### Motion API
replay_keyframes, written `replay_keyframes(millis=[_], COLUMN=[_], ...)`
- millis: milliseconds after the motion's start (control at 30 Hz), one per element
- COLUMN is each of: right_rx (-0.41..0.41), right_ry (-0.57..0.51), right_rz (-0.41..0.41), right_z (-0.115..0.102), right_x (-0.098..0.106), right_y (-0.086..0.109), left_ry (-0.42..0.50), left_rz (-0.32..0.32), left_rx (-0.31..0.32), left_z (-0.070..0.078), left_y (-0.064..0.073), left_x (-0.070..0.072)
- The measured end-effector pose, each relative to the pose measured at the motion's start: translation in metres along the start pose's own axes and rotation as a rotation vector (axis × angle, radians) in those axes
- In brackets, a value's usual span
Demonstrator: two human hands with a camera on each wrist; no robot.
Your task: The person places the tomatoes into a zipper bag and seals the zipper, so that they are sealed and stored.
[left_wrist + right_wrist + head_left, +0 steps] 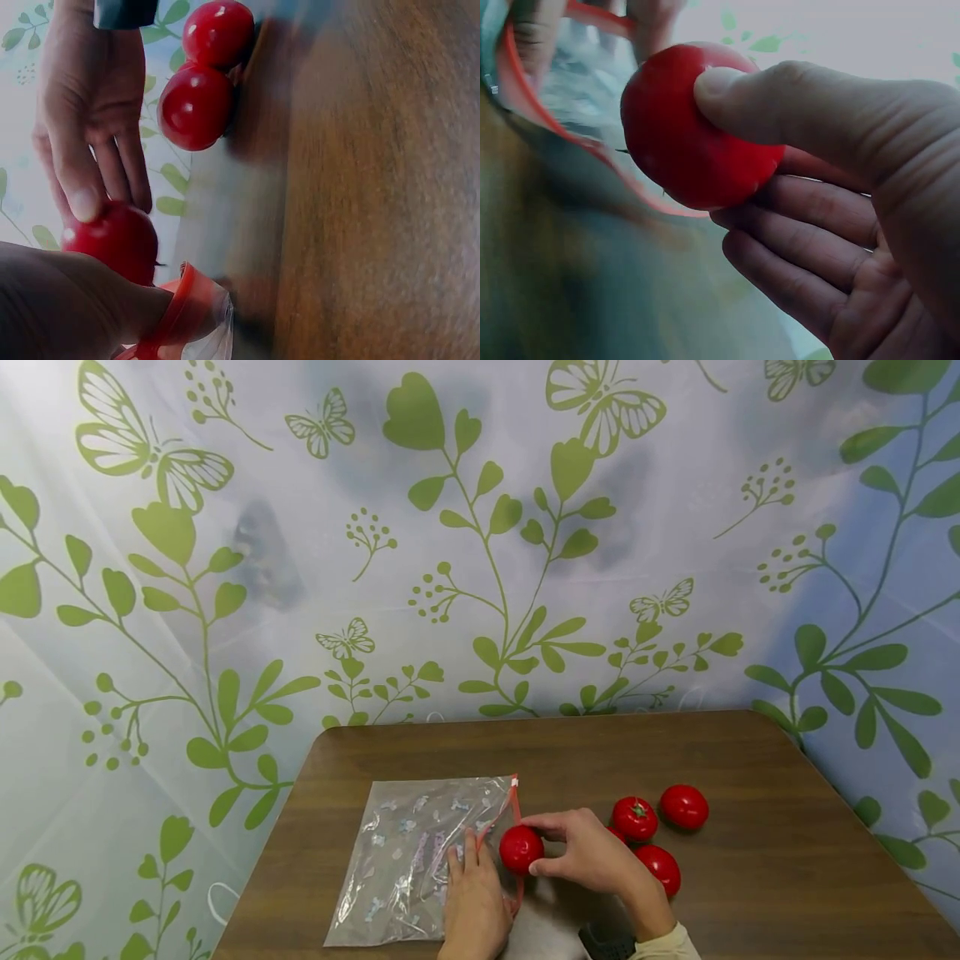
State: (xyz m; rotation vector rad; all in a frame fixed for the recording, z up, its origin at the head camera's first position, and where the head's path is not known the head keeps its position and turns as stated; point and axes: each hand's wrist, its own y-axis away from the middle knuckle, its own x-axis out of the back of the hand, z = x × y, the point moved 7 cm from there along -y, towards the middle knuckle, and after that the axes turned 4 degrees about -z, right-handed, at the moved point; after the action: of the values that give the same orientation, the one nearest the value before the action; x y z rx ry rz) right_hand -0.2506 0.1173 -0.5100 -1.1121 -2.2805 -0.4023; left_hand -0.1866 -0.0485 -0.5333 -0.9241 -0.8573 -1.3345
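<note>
Right hand [588,852] part-closed, pinching glossy, round red tomato [519,850]; left hand [477,902], fingers extended, touches crinkly, clear, red-rimmed plastic bag [386,877] beneath it.

Bag [390,868]: thin, clear plastic film, glossy and wrinkled, printed; light streaks along the creases. Rim [514,802]: red-orange plastic, smooth, translucent in the left wrist view. Slider [514,782]: white, apparently plastic. Held tomato [521,850]: smooth, shiny skin; real or imitation cannot be told. Loose tomatoes [684,807]: smooth, high gloss, crisp white highlights. Desk [720,747]: wood or wood-look top, brown, fine-grained, smooth, low sheen. Backdrop [300,502]: thin printed sheet, cloth or plastic unclear; soft creases, faint sheen. Sleeve [666,947]: cloth, matt. Wristband [606,945]: dark, dull finish, material unclear.
</note>
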Motion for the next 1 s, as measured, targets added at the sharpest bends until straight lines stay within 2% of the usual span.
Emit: replay_keyframes(millis=[167,467,800,1000], right_rx=[-0.02,-0.037,-0.043,-0.002], right_ry=[-0.011,-0.023,0.073,0.148], right_rz=[-0.017,-0.034,-0.005,0.018], right_z=[0.006,0.009,0.003,-0.003], right_x=[-0.012,-0.026,-0.034,-0.036], right_y=[-0.006,-0.013,-0.018,-0.023], left_ry=[0.009,0.013,-0.005,-0.044], left_rz=[-0.029,-0.004,0.01,0.031], left_rx=[0.019,0.031,0.041,0.049], left_z=[0.001,0.002,0.004,0.008], left_y=[0.0,0.002,0.002,0.001], left_x=[-0.002,-0.001,-0.001,0.001])
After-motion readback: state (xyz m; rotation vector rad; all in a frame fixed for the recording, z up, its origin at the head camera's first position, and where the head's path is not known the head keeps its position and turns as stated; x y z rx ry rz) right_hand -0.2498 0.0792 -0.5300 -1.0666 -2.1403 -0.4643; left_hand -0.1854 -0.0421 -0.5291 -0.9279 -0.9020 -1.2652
